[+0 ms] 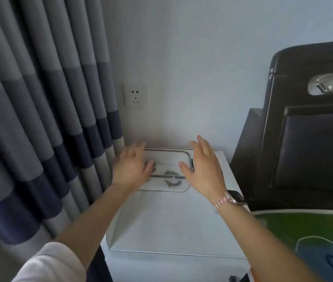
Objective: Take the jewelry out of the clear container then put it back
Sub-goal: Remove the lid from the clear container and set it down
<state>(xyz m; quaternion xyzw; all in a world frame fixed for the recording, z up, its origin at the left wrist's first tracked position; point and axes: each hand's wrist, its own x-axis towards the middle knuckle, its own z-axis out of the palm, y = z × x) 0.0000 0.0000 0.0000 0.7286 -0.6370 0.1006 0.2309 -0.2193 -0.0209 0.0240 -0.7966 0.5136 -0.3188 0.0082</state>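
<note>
One head-worn camera looks forward and down (wide-angle) at a white nightstand point(167, 220) close below.

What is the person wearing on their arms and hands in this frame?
Both forearms are bare. The left arm shows a white short sleeve at the upper arm; the left hand has nothing on it. The right hand is bare, with a pink beaded bracelet and a dark-faced watch on its wrist.
</note>
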